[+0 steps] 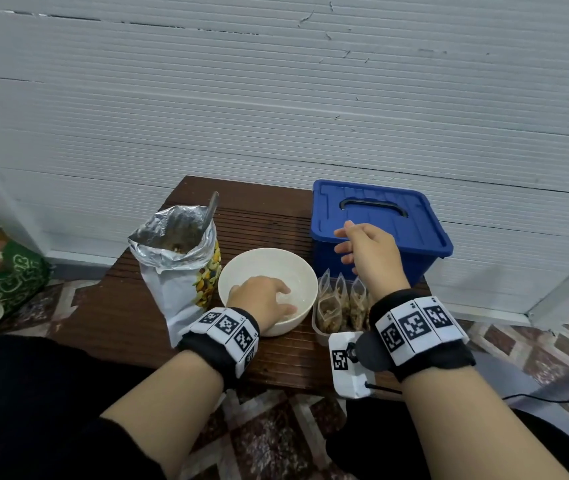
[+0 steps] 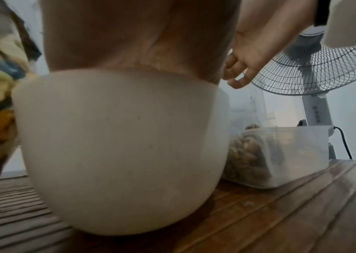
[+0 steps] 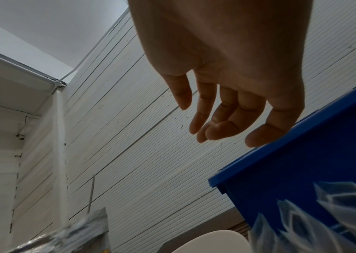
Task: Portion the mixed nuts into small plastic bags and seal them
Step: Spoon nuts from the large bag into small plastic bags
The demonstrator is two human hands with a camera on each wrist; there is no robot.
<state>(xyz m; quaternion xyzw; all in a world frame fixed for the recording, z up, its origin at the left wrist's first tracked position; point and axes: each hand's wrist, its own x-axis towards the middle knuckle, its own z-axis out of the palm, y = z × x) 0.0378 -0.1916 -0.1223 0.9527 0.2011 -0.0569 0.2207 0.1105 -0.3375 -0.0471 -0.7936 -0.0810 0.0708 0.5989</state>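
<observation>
The left hand [image 1: 264,296] reaches into the white bowl [image 1: 238,271], fingers spread; whether it holds anything inside is hard to see. Left of the bowl stands the open foil bag of mixed nuts [image 1: 181,261] with a spoon [image 1: 211,208] in it. Right of the bowl, small filled plastic bags [image 1: 340,303] stand in a clear tub [image 2: 291,154]. The right hand [image 1: 371,251] hangs loose and empty above them, near the blue box [image 1: 414,216].
</observation>
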